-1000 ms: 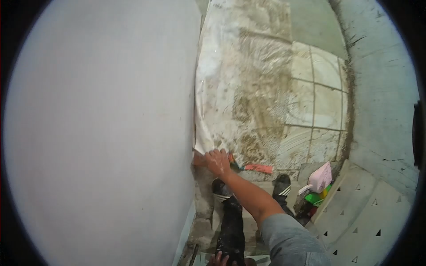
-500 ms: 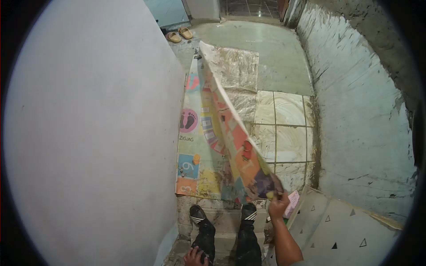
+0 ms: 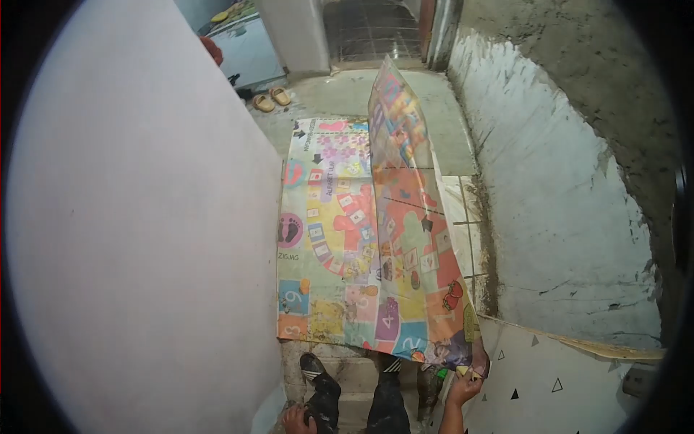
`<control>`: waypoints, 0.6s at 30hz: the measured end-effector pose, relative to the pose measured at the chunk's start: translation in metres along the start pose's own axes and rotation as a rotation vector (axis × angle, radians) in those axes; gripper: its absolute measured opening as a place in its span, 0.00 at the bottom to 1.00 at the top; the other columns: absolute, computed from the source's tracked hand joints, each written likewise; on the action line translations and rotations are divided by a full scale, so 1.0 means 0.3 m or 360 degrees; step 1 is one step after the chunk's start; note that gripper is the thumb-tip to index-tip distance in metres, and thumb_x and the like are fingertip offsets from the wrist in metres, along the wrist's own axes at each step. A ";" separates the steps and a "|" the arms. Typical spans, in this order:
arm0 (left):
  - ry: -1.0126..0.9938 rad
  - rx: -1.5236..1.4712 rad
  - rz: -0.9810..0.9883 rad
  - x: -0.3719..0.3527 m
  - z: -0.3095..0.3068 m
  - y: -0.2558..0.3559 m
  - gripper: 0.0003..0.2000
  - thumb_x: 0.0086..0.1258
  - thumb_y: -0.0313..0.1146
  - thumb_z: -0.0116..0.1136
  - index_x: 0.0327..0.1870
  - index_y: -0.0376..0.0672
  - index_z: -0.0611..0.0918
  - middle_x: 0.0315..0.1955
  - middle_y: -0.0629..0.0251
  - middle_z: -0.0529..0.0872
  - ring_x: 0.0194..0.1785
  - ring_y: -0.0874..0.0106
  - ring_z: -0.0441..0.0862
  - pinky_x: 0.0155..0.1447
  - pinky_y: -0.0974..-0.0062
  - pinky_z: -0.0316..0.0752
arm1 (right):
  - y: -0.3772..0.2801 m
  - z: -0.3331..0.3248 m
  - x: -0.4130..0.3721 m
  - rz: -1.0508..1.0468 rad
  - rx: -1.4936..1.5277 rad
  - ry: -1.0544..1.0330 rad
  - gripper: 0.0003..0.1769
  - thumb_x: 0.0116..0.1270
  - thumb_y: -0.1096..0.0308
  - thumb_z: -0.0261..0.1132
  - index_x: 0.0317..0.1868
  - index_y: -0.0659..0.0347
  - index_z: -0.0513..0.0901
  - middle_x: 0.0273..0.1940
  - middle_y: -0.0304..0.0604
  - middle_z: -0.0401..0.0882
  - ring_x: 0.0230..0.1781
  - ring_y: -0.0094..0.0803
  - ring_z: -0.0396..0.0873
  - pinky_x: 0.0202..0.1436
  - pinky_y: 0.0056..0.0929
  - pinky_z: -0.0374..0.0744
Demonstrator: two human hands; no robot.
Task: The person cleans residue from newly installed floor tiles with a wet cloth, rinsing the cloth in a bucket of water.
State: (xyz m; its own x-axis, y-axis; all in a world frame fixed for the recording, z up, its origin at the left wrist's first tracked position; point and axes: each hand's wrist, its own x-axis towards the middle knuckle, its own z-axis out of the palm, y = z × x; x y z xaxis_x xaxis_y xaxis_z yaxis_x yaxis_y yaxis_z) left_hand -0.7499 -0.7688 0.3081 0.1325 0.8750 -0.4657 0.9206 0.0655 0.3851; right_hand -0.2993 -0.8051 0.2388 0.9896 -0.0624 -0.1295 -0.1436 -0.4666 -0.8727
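A colourful printed play mat (image 3: 340, 239) with numbers, letters and footprints is spread on the floor along the left wall. Its right part stands raised and tilted, with the far right corner sticking up. My right hand (image 3: 463, 389) is closed on the mat's near right corner, fingers pinching the edge. Low in the view my left hand (image 3: 296, 419) rests on my left leg (image 3: 327, 398), fingers laid over the trouser and holding nothing. My shoes (image 3: 311, 366) are at the mat's near edge, the right one partly hidden under it.
A white wall (image 3: 144, 217) rises close on the left. At right are a rough, part-plastered wall (image 3: 557, 195) and a pale board with triangles (image 3: 549, 383). Tan sandals (image 3: 271, 100) lie at the back left, near a doorway (image 3: 372, 32). Tiles (image 3: 468, 239) show beside the mat.
The mat's folded right part has opened out to the right, showing more print and covering the dirty sheet. My right hand moved lower and slightly right with the corner. The view has shifted.
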 end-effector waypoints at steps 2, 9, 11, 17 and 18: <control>0.0008 0.0039 0.0052 0.009 0.014 -0.021 0.21 0.73 0.35 0.64 0.63 0.36 0.82 0.67 0.41 0.79 0.71 0.41 0.73 0.74 0.40 0.66 | -0.013 -0.029 -0.009 0.0032 -0.0043 0.0076 0.18 0.80 0.68 0.64 0.45 0.82 0.76 0.42 0.61 0.83 0.40 0.46 0.89 0.38 0.40 0.94; 0.0020 0.0062 0.0120 0.053 -0.049 0.041 0.21 0.71 0.33 0.65 0.61 0.33 0.83 0.62 0.39 0.83 0.67 0.38 0.76 0.71 0.41 0.70 | 0.050 -0.003 0.099 0.0016 -0.0117 0.0240 0.19 0.81 0.68 0.62 0.51 0.83 0.76 0.47 0.65 0.82 0.44 0.47 0.88 0.42 0.37 0.95; 0.0021 0.0103 0.0165 0.058 -0.075 0.033 0.20 0.71 0.33 0.64 0.61 0.33 0.83 0.60 0.39 0.84 0.65 0.39 0.78 0.69 0.43 0.72 | 0.043 0.006 0.142 0.0025 -0.0038 0.0212 0.17 0.81 0.67 0.63 0.49 0.80 0.75 0.47 0.61 0.80 0.43 0.45 0.86 0.42 0.38 0.94; -0.0016 0.0001 0.0212 0.105 -0.051 0.053 0.18 0.74 0.34 0.64 0.59 0.34 0.83 0.51 0.43 0.87 0.54 0.46 0.85 0.59 0.53 0.81 | -0.193 0.012 0.186 -0.0377 -0.0046 0.0053 0.09 0.82 0.73 0.59 0.41 0.69 0.72 0.43 0.49 0.79 0.41 0.36 0.85 0.42 0.35 0.93; -0.0055 -0.0051 0.0192 0.123 -0.038 0.075 0.17 0.75 0.36 0.65 0.58 0.34 0.83 0.50 0.45 0.88 0.52 0.49 0.86 0.56 0.56 0.82 | -0.210 0.003 0.192 -0.0456 -0.0082 0.0043 0.09 0.82 0.74 0.58 0.40 0.67 0.71 0.42 0.47 0.78 0.41 0.34 0.84 0.42 0.35 0.93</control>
State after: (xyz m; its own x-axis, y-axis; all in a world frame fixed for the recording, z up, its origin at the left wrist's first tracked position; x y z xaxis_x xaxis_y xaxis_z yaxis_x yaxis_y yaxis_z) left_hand -0.7284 -0.7295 0.3087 0.2547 0.8605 -0.4412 0.8850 -0.0236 0.4649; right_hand -0.2331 -0.7786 0.2860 0.9897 0.0551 0.1319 0.1414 -0.5127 -0.8469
